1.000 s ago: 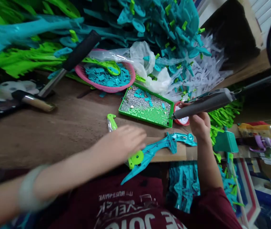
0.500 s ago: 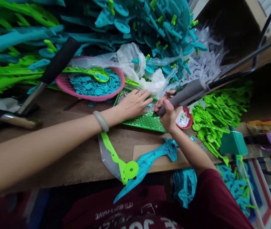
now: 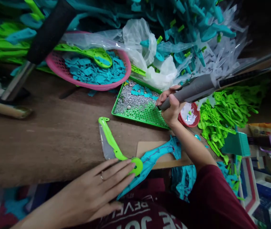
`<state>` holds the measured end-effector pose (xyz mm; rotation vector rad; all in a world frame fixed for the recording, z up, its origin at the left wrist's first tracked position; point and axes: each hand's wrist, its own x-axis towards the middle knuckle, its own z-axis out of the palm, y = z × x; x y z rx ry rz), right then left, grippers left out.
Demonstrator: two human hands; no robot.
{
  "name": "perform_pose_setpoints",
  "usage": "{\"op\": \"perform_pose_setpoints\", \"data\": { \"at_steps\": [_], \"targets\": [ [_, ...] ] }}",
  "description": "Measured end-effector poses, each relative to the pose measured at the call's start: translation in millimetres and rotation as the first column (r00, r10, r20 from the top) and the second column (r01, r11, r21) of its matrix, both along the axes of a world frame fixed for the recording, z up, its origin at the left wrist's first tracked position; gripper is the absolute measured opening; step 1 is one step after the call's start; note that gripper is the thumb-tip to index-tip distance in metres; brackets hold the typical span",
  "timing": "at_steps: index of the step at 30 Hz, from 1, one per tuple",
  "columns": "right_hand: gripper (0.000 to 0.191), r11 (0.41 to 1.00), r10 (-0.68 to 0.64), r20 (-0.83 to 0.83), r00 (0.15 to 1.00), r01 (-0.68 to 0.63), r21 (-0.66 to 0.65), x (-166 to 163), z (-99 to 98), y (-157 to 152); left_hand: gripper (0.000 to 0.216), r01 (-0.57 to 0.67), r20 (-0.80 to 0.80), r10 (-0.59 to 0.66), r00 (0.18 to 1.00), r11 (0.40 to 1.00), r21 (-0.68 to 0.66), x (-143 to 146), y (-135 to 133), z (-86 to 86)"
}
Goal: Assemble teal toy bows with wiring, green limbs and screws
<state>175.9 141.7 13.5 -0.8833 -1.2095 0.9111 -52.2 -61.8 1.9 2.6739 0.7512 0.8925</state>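
My left hand (image 3: 94, 187) lies with fingers stretched out at the table's front edge, fingertips over the joint of a plastic toy piece. That piece has a bright green arm (image 3: 111, 144) with a round disc (image 3: 137, 166), a clear blade-like part (image 3: 106, 144) beside it and a blue body (image 3: 158, 153). My right hand (image 3: 170, 108) is wrapped round a grey electric screwdriver (image 3: 194, 89), whose tip points left above a green perforated tray (image 3: 147, 117). Small silver screws (image 3: 128, 98) and a few blue chips (image 3: 141, 91) lie in the tray.
A pink basket (image 3: 87, 85) of blue pieces stands behind the tray. A hammer (image 3: 44, 38) with a black grip rises at left. To the right are a small red basket (image 3: 196, 119) and a heap of green parts (image 3: 230, 111). Blue parts (image 3: 185, 35) pile up at the back.
My left hand has drawn back from the screw tray to the green and blue toy piece. My right hand still holds the screwdriver near the tray. The view has shifted closer.
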Motion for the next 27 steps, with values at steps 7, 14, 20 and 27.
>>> {"op": "perform_pose_setpoints", "data": {
  "at_steps": [7,14,20,27],
  "targets": [
    [0.026,0.993,0.051,-0.035,0.998,-0.047,0.108,-6.8,33.2,-8.7,0.038,-0.126,-0.053,0.134,0.990,0.983,0.130,40.1,-21.1,-28.4],
    [0.027,0.864,0.465,-0.010,0.885,-0.451,0.225,-82.3,47.9,-49.0,0.033,-0.344,0.159,0.313,0.936,0.908,0.237,63.8,-26.8,-43.3],
    [0.053,0.858,0.514,0.117,0.850,-0.507,-0.086,-119.0,6.4,-45.2,0.031,-0.361,0.159,0.331,0.930,0.903,0.234,64.3,-29.3,-41.3],
    [0.044,0.809,0.586,0.093,0.805,-0.574,-0.128,-126.8,-2.9,-45.6,0.032,-0.386,0.189,0.347,0.919,0.891,0.239,67.1,-29.7,-41.5]
  ]
}}
